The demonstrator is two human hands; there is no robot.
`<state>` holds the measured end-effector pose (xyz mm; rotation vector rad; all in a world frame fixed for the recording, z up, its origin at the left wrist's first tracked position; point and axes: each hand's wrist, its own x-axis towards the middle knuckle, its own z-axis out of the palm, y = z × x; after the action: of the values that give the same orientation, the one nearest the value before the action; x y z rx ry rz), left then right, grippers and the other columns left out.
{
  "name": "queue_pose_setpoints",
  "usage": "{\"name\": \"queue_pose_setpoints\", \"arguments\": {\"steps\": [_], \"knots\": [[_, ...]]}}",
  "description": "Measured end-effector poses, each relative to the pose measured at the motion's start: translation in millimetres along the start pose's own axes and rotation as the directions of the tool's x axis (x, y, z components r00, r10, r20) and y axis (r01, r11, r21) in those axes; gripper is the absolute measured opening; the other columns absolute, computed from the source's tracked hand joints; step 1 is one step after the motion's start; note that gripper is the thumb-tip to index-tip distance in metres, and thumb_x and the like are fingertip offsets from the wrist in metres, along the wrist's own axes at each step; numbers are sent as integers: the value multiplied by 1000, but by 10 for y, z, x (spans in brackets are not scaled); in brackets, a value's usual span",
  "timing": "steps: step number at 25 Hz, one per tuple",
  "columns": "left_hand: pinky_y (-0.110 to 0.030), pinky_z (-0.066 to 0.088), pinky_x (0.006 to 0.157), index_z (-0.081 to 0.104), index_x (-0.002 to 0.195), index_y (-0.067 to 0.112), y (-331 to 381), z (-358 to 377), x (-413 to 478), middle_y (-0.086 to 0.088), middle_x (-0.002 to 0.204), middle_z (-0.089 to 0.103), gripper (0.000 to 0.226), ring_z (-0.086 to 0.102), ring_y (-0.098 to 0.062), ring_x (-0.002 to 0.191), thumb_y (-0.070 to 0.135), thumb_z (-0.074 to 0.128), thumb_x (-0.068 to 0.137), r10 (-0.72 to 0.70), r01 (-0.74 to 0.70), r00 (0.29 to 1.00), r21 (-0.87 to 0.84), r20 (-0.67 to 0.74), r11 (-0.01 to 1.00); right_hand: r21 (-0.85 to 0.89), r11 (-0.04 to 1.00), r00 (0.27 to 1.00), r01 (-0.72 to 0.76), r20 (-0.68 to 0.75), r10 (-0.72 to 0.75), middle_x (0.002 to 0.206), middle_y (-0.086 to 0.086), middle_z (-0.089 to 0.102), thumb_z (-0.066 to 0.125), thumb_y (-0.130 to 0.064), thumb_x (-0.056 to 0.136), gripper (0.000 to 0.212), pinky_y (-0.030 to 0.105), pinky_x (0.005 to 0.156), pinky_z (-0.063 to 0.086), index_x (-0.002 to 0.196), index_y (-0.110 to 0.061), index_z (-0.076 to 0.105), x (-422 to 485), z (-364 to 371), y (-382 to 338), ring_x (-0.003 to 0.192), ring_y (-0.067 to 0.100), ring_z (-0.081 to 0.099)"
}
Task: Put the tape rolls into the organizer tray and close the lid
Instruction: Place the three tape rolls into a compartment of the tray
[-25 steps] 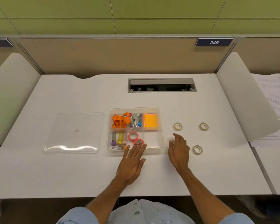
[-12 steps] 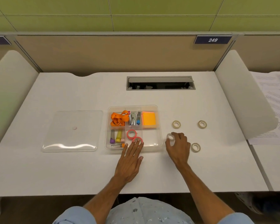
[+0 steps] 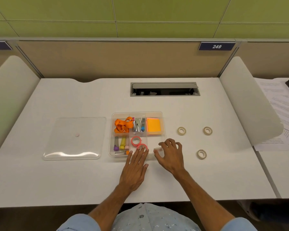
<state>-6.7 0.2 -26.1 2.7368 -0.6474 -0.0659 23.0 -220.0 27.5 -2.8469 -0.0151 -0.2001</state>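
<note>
White tabletop (image 3: 157, 180), filling the middle of the frame.

Clear organizer tray (image 3: 163, 114), centre of frame, lid off. Upper compartments: orange lanyard (image 3: 122, 125), staplers (image 3: 138, 125), orange sticky notes (image 3: 153, 126). Lower left compartment: markers (image 3: 122, 143). Lower middle compartment: two pink tape rolls (image 3: 136, 140), one overlapped by fingertips.

Clear lid (image 3: 73, 139), flat on the tabletop just left of the tray.

Left hand (image 3: 134, 170), lower centre: open, palm down, fingers straight, tips over the tray's near edge and touching the nearer pink roll.

Right hand (image 3: 171, 155), just right of it: fingers curled, pinching a pale tape roll (image 3: 158, 149) between thumb and fingertips, above the tray's lower right compartment.

Three beige tape rolls, right of the tray, flat and well apart: (image 3: 181, 131), (image 3: 207, 130), (image 3: 202, 154).

Printed papers (image 3: 284, 112), far right edge, beyond a white divider (image 3: 250, 110).
</note>
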Motion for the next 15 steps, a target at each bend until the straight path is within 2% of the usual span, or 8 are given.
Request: {"name": "queue_pose_setpoints", "arguments": {"steps": [3,7,12,15], "knots": [[-54,5,135,11,174,25,2,28,-3,0,183,7,64,5,-20,169,50,19,116,0,0,1000,15,-18,1000,36,999,1000,-3,-26,4,118,-2,71,55,-59,94,45,47,108,37,114,-24,74,-30,-36,33,125,20,56],[-52,4,135,13,174,22,10,24,-10,-1,182,10,64,7,-21,169,45,26,116,11,-10,999,28,-46,1000,113,991,984,-69,-156,87,113,-4,71,59,-45,97,29,43,102,40,110,-24,74,-27,-172,191,119,19,57],[-52,3,135,10,174,23,26,40,-8,0,183,7,65,3,-19,169,43,31,116,-8,8,999,13,-47,1000,160,930,910,-332,-205,360,113,0,69,59,-26,94,22,50,94,45,113,-22,70,-133,-191,678,115,25,57],[-52,1,136,9,174,23,36,38,-7,-1,183,6,67,2,-19,169,41,35,116,-11,12,999,20,-53,1000,111,844,829,-524,-161,536,127,8,61,70,-16,85,42,54,101,42,126,-16,64,-290,-129,939,123,31,53]]}}
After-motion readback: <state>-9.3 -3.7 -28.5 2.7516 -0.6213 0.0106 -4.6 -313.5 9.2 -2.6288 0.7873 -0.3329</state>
